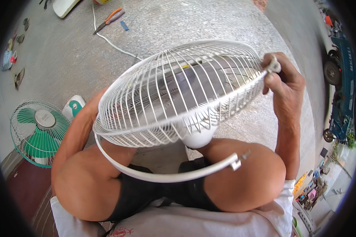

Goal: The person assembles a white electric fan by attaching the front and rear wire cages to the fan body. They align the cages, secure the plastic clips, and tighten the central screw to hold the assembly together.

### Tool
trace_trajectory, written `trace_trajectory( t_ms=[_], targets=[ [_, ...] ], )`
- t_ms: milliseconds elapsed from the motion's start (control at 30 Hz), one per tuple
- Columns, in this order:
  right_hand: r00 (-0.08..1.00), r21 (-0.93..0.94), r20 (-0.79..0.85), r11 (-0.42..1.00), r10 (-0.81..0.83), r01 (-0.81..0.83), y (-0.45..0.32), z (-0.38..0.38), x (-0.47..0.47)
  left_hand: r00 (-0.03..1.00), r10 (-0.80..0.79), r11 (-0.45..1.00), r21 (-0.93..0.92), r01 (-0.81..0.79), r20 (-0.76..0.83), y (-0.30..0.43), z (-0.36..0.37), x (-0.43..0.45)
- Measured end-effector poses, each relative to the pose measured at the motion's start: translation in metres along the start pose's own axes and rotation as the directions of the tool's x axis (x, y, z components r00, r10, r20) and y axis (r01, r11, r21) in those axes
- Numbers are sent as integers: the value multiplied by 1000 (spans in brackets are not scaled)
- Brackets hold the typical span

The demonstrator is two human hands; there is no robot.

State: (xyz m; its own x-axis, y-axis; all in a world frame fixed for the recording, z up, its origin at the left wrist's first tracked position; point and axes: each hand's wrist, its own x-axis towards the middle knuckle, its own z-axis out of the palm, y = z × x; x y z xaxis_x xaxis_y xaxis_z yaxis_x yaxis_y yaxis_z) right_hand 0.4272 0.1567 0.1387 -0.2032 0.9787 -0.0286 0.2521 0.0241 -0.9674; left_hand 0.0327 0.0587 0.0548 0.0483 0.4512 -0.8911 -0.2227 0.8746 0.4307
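Note:
A white wire fan guard [184,94] is tilted above my bent knees, with a rounded white motor housing [200,137] below it. My right hand [286,81] pinches the far right rim of the guard at a small pale clip [274,65]. On the opposite side my left hand [100,100] grips the guard's edge, its fingers mostly hidden behind the wires. From the left side of the rim hangs a curved white retaining ring [166,177]; its loose end carries a clasp [235,164] with a small screw, over my right thigh.
Beyond the guard, orange-handled pliers [108,20] lie across a white cord [115,46], beside a blue scrap [124,25]. A green-bladed fan [41,133] is at left. Several shoes [19,77] lie farther off. A teal vehicle [342,89] stands at right.

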Motion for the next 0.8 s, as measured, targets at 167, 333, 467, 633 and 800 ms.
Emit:
trace_trajectory(
  t_ms=[167,333,467,633,800],
  targets=[
    [999,-22,-44,999,24,-25,13,7,-1,996,-10,1000,16,9,88,-13,-4,20],
    [985,-93,-49,983,-166,161,15,28,18,999,-20,999,36,19,39,-11,-11,9],
    [975,-126,-94,974,-199,187,19,36,25,998,-39,999,30,37,42,-15,-14,17],
    [954,-172,-101,950,-281,261,30,28,8,998,-49,998,38,47,45,-14,-15,20],
    [949,-147,-101,948,-299,283,32,29,3,999,-43,998,42,41,34,-13,-11,18]
  ],
)
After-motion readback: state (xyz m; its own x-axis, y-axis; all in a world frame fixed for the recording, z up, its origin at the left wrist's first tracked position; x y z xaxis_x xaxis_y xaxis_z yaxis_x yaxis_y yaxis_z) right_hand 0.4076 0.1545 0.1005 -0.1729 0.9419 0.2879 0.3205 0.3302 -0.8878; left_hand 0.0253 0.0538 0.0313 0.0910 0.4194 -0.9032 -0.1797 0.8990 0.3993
